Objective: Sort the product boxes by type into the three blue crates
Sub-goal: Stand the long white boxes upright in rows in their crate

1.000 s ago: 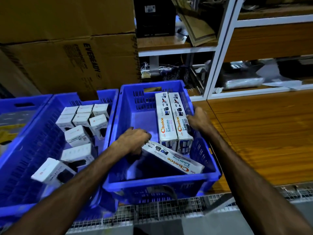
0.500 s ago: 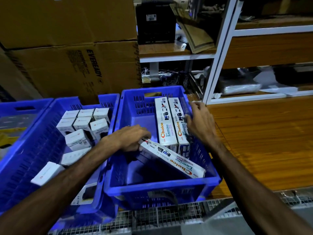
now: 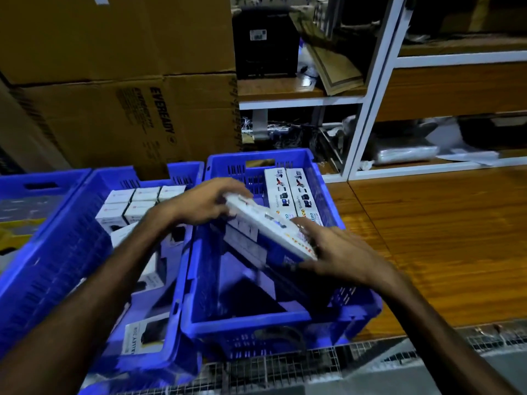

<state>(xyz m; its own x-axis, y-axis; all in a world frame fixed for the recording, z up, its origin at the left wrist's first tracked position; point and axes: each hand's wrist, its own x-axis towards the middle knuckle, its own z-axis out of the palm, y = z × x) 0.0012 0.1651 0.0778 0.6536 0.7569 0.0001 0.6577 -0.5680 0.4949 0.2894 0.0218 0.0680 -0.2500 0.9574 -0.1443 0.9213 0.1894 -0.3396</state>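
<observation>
Both hands hold one long white Choice box [image 3: 268, 225] tilted above the right blue crate [image 3: 251, 320]. My left hand [image 3: 208, 202] grips its far end; my right hand [image 3: 333, 249] grips its near end. Two more long Choice boxes [image 3: 291, 192] lie side by side along that crate's right wall. The middle blue crate [image 3: 85, 223] holds several small white boxes [image 3: 134, 201]. A third blue crate [image 3: 34, 183] shows at the far left, its contents blurred.
Large Eveready cardboard cartons [image 3: 137, 115] stand behind the crates. White shelving [image 3: 368, 109] with clutter rises at the back right. A wooden tabletop [image 3: 442, 238] lies to the right. A wire mesh edge [image 3: 285, 369] runs along the front.
The long box that lay slanted in the right crate has been lifted by my left hand. My right hand left the two placed boxes and took the lifted box's near end.
</observation>
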